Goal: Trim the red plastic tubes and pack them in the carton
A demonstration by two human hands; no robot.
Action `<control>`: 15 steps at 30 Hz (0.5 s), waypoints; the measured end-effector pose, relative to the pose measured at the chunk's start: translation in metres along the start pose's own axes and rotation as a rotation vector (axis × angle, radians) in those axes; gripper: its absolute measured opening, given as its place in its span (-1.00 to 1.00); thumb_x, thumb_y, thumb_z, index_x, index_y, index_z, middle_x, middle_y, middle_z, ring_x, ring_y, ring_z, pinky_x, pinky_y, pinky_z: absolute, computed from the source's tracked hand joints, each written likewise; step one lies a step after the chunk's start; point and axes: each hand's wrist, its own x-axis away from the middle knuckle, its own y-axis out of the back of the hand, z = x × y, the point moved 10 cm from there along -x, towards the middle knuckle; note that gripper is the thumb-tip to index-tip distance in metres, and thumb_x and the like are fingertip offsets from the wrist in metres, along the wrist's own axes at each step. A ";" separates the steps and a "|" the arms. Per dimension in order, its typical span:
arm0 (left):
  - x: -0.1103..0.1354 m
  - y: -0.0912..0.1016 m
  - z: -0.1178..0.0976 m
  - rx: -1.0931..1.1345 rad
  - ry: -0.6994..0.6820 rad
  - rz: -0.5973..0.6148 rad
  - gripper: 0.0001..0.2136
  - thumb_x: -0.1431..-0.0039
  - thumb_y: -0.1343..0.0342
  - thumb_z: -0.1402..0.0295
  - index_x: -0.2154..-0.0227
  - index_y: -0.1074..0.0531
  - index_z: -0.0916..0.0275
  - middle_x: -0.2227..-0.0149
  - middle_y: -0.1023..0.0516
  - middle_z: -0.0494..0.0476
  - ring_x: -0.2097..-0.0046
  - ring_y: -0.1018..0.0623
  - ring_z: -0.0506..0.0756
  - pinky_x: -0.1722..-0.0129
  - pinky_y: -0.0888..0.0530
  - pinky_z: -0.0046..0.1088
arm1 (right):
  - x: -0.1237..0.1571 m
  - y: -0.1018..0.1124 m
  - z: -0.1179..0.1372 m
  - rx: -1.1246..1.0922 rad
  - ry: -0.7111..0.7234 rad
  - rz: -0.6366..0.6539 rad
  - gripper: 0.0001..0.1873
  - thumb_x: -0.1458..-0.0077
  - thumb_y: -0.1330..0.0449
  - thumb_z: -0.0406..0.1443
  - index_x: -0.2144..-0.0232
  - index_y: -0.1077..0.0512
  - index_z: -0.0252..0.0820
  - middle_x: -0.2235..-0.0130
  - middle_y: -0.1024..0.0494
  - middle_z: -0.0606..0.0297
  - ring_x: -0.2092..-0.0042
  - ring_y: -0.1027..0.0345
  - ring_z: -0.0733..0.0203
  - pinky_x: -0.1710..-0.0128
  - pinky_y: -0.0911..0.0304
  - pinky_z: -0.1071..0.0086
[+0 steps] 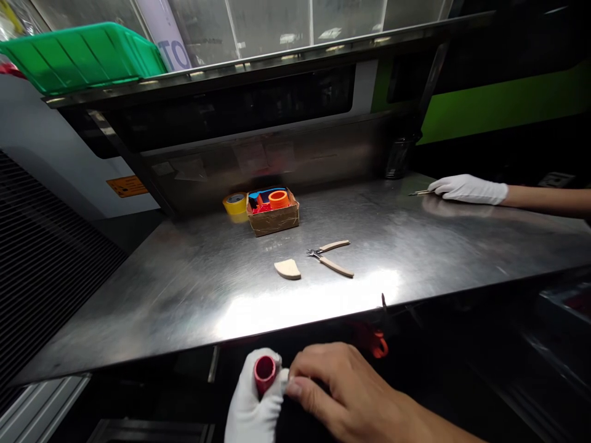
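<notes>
Gripping a red plastic tube (265,374) upright in my gloved left hand (249,409), open end up, I bring my bare right hand (344,391) against it, seemingly to steady it, though I cannot tell whether it clamps. Beyond, side cutters (329,256) lie within reach on the steel bench (138,307).

We see three hands: our gloved hand (249,403), our bare hand (346,387), and another person's gloved hand (468,189). We count one red tube (265,374), one pair of pliers (330,258), one tan wedge (287,269), one box (273,215), one roll of tape (235,203) and one green basket (78,58).
</notes>
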 end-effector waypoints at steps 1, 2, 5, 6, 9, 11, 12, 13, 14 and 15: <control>-0.003 -0.004 0.002 0.011 0.020 0.043 -0.62 0.18 -0.35 0.13 0.29 -0.47 0.19 0.34 -0.56 0.09 0.23 -0.53 0.20 0.21 -0.46 -0.35 | 0.000 0.003 -0.001 -0.033 -0.019 -0.015 -0.78 -0.25 -0.08 -0.19 0.40 -0.37 -0.15 0.41 -0.43 0.43 0.41 -0.26 0.38 0.41 -0.05 0.50; -0.006 -0.009 0.003 0.027 0.033 0.091 -0.62 0.18 -0.35 0.13 0.30 -0.48 0.20 0.36 -0.56 0.09 0.23 -0.53 0.21 0.21 -0.47 -0.34 | -0.001 0.009 -0.003 -0.057 -0.050 -0.053 -0.77 -0.22 -0.12 -0.16 0.41 -0.37 -0.15 0.41 -0.43 0.43 0.40 -0.26 0.37 0.40 -0.06 0.50; -0.011 -0.026 0.008 0.129 0.114 0.257 -0.69 0.20 -0.37 0.18 0.39 -0.50 0.20 0.40 -0.55 0.09 0.23 -0.53 0.21 0.19 -0.47 -0.34 | -0.006 0.020 -0.006 -0.132 -0.082 -0.141 -0.82 -0.09 -0.25 -0.18 0.37 -0.39 -0.16 0.38 -0.43 0.43 0.36 -0.28 0.34 0.37 -0.09 0.50; -0.011 -0.031 0.011 0.164 0.146 0.304 -0.73 0.20 -0.37 0.20 0.44 -0.49 0.20 0.42 -0.54 0.09 0.23 -0.53 0.21 0.19 -0.47 -0.36 | -0.009 0.018 -0.005 -0.175 -0.059 -0.136 -0.87 -0.08 -0.26 -0.24 0.35 -0.41 -0.15 0.35 -0.45 0.42 0.34 -0.29 0.34 0.34 -0.11 0.50; 0.000 -0.041 0.021 0.213 0.238 0.393 -0.77 0.13 -0.32 0.17 0.54 -0.45 0.20 0.47 -0.50 0.09 0.33 -0.52 0.16 0.30 -0.48 -0.39 | -0.022 0.003 -0.013 -0.383 -0.055 -0.045 -0.96 -0.08 -0.20 -0.35 0.37 -0.47 -0.18 0.36 -0.47 0.40 0.31 -0.32 0.33 0.32 -0.15 0.52; 0.012 -0.049 0.029 0.255 0.310 0.460 -0.73 0.01 -0.22 0.09 0.52 -0.44 0.21 0.48 -0.48 0.10 0.45 -0.48 0.09 0.42 -0.44 -0.41 | -0.029 -0.006 -0.029 -0.492 -0.133 -0.012 -0.92 -0.08 -0.17 -0.35 0.43 -0.45 -0.23 0.44 -0.44 0.40 0.36 -0.29 0.33 0.38 -0.14 0.53; 0.019 -0.054 0.032 0.312 0.363 0.508 -0.70 -0.04 -0.16 0.07 0.51 -0.42 0.23 0.48 -0.47 0.10 0.51 -0.44 0.04 0.47 -0.40 -0.45 | -0.031 -0.007 -0.037 -0.510 -0.171 -0.024 -0.90 -0.09 -0.17 -0.33 0.45 -0.43 -0.24 0.47 -0.41 0.41 0.39 -0.26 0.34 0.41 -0.11 0.53; 0.026 -0.059 0.034 0.384 0.424 0.553 -0.68 -0.08 -0.12 0.05 0.52 -0.40 0.24 0.49 -0.44 0.08 0.55 -0.39 -0.01 0.51 -0.36 -0.49 | -0.031 -0.005 -0.044 -0.506 -0.198 -0.048 -0.87 -0.10 -0.16 -0.31 0.46 -0.40 -0.25 0.49 -0.37 0.42 0.41 -0.22 0.36 0.44 -0.08 0.53; 0.031 -0.064 0.035 0.461 0.491 0.588 -0.66 -0.12 -0.08 0.05 0.52 -0.37 0.24 0.49 -0.40 0.05 0.56 -0.35 -0.05 0.53 -0.31 -0.53 | -0.031 -0.001 -0.048 -0.490 -0.208 -0.079 -0.83 -0.13 -0.15 -0.29 0.48 -0.37 -0.25 0.50 -0.33 0.43 0.43 -0.17 0.37 0.45 -0.05 0.52; 0.035 -0.066 0.035 0.532 0.558 0.596 -0.67 -0.16 -0.05 0.07 0.51 -0.35 0.25 0.49 -0.36 0.02 0.57 -0.31 -0.08 0.54 -0.27 -0.56 | -0.029 0.004 -0.050 -0.462 -0.210 -0.105 -0.80 -0.15 -0.14 -0.27 0.49 -0.34 -0.24 0.50 -0.31 0.44 0.44 -0.14 0.37 0.46 -0.02 0.51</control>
